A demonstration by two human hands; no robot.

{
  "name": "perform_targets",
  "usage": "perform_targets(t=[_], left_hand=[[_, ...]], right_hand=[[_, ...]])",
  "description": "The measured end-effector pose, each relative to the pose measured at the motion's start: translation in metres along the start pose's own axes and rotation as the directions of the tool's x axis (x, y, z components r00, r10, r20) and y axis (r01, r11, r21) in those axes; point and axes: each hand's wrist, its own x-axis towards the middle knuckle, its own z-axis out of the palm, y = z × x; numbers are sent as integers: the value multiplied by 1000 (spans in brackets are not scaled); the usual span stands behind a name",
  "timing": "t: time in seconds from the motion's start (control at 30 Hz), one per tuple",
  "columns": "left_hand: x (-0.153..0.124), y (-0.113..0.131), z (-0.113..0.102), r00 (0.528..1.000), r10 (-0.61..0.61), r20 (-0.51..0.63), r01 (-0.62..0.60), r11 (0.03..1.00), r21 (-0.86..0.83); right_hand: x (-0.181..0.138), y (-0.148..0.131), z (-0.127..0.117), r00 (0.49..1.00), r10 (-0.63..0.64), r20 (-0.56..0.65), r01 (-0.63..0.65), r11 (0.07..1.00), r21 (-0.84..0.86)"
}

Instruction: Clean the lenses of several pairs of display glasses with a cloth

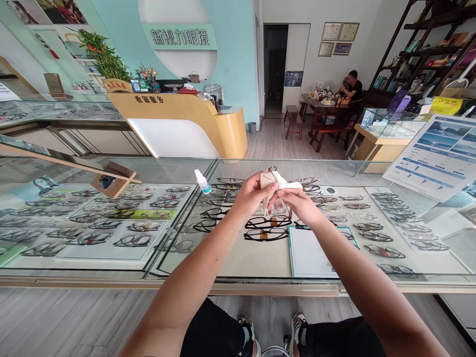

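Above the glass counter, both my hands are closed on a folded white cloth (270,181). My left hand (253,192) pinches its left side, thumb on top. My right hand (299,202) grips the right part, fingertips close to the left thumb. A small dark, shiny rim (272,169) pokes out at the top of the cloth; it looks like part of a pair of glasses, mostly hidden. Left of my hands, a white spray bottle (203,182) stands on the glass. Under the glass below my hands lie black-framed glasses (266,234).
The glass display counter (230,271) holds rows of glasses. A wooden stand (116,179) is at the left, and a white board with a teal edge (312,253) lies near the front. A printed sheet (439,153) rises at the right. Farther back, a person (354,88) sits at a table.
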Motion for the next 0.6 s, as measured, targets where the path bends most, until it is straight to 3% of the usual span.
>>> perform_targets(t=[0.27, 0.4, 0.6], left_hand=[[4, -9, -5, 977, 101, -190, -81, 990, 113], [7, -9, -23, 999, 20, -41, -16, 995, 99], [11, -5, -40, 989, -90, 113, 90, 996, 4]], right_hand=[[-1, -4, 2, 998, 30, 55, -28, 999, -32], [1, -5, 0, 999, 9, 36, -7, 998, -62], [3, -4, -5, 1000, -12, -5, 12, 1000, 21]])
